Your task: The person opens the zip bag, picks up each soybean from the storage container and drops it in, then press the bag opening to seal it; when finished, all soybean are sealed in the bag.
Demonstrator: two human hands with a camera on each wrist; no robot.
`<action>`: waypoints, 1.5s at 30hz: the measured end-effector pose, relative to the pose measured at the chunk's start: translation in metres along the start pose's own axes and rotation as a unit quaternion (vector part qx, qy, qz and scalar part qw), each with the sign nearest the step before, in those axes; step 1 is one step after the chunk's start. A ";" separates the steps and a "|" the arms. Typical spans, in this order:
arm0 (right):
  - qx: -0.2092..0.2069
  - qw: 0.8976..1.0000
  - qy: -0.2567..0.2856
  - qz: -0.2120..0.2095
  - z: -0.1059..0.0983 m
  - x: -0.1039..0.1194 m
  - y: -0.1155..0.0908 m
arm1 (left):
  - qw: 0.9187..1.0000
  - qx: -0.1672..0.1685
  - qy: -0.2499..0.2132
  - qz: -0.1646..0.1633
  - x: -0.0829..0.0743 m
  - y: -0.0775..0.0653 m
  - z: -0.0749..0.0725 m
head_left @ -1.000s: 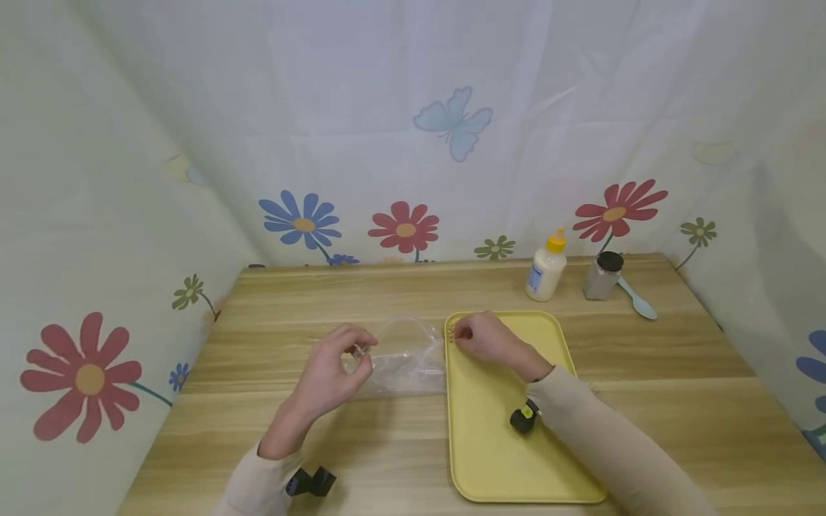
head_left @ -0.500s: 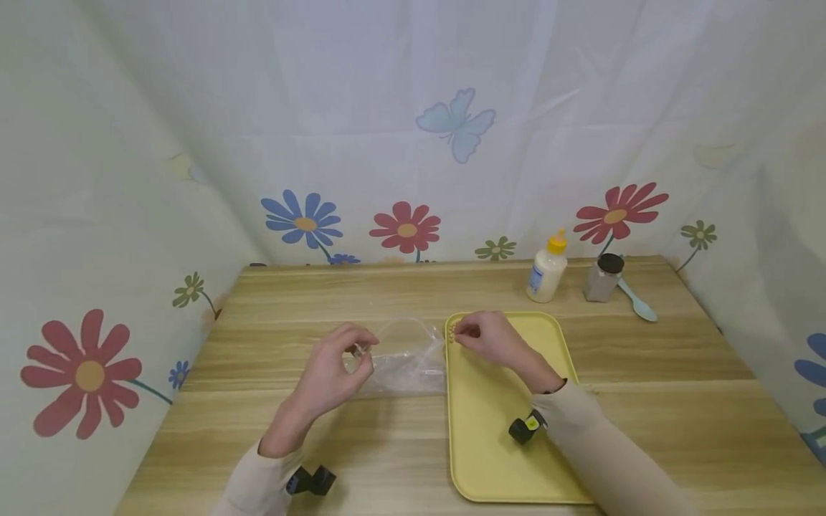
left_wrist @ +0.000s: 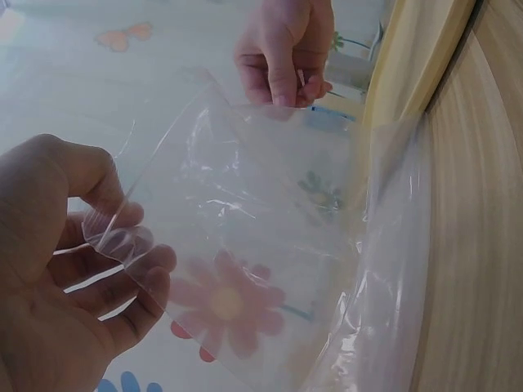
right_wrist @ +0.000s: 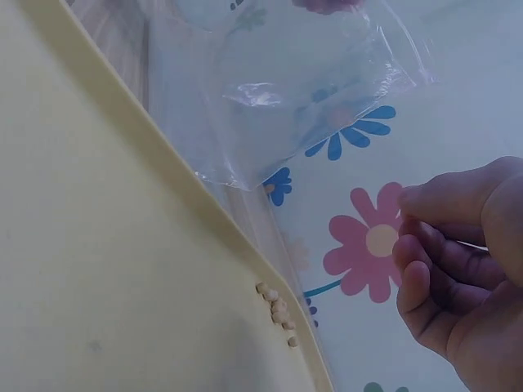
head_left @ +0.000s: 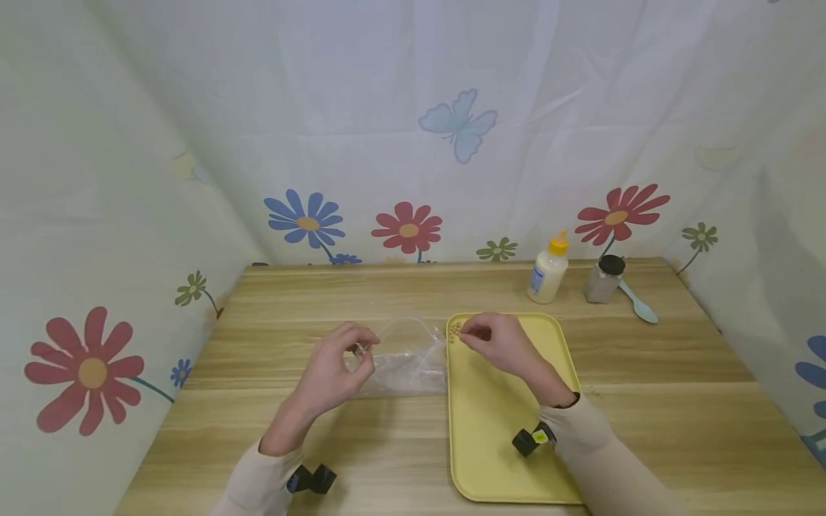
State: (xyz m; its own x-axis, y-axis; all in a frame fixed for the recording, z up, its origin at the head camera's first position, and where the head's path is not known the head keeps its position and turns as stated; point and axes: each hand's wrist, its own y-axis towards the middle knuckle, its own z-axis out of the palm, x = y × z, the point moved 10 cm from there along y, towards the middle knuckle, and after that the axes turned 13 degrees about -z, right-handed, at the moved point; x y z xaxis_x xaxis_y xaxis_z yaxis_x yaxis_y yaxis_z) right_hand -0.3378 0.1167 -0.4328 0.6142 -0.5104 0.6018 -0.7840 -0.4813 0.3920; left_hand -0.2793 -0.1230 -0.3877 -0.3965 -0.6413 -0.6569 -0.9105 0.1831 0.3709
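Note:
My left hand [head_left: 332,369] pinches the rim of a clear plastic bag [left_wrist: 245,180] between thumb and fingers, holding its mouth apart. The bag hangs down to the table, against the tray's left side. A yellow tray [head_left: 510,459] lies on the right. Several small round tan pieces [right_wrist: 278,310], beads or beans, cluster in its far left corner. Just right of these and above the tray is my right hand [head_left: 500,344], fingers curled and thumb tip meeting the index finger. Whether anything small sits between those fingertips is hidden.
A squeeze bottle [head_left: 547,276] with a yellow cap stands behind the tray. Right of it are a dark-lidded jar [head_left: 603,283] and a pale blue spoon [head_left: 639,304]. A flower-printed curtain [head_left: 361,143] closes off the wooden table's [head_left: 400,444] back.
My right hand has lifted off the tan pieces and drawn slightly right and toward me, leaving more of them visible. My left hand and the bag have stayed put.

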 end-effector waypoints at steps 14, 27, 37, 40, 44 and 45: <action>-0.080 0.993 0.008 -0.084 -0.024 0.037 -0.003 | 1.000 0.003 -0.002 0.012 -0.004 -0.001 0.000; -0.148 0.966 0.040 -0.208 -0.032 0.077 -0.007 | 1.000 0.009 -0.004 0.012 -0.008 -0.001 0.003; -0.174 0.949 0.038 -0.259 -0.024 0.093 -0.010 | 1.000 0.015 -0.015 0.013 -0.012 -0.003 0.005; -0.173 0.949 0.030 -0.260 -0.021 0.095 -0.011 | 1.000 0.015 -0.018 0.017 -0.014 -0.003 0.005; -0.182 0.946 0.019 -0.269 -0.020 0.098 -0.012 | 0.999 0.013 -0.021 0.022 -0.016 -0.004 0.004; -0.185 0.944 0.018 -0.272 -0.021 0.099 -0.012 | 0.999 0.014 -0.021 0.024 -0.016 -0.004 0.003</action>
State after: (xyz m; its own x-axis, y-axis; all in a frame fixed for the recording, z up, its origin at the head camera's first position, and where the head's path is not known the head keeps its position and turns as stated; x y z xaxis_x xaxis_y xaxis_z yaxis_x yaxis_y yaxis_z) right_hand -0.2691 0.0866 -0.3635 0.9366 -0.2320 0.2625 -0.3356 -0.3794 0.8622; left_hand -0.2696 -0.1107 -0.3807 -0.4430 -0.5996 -0.6665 -0.8933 0.2329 0.3843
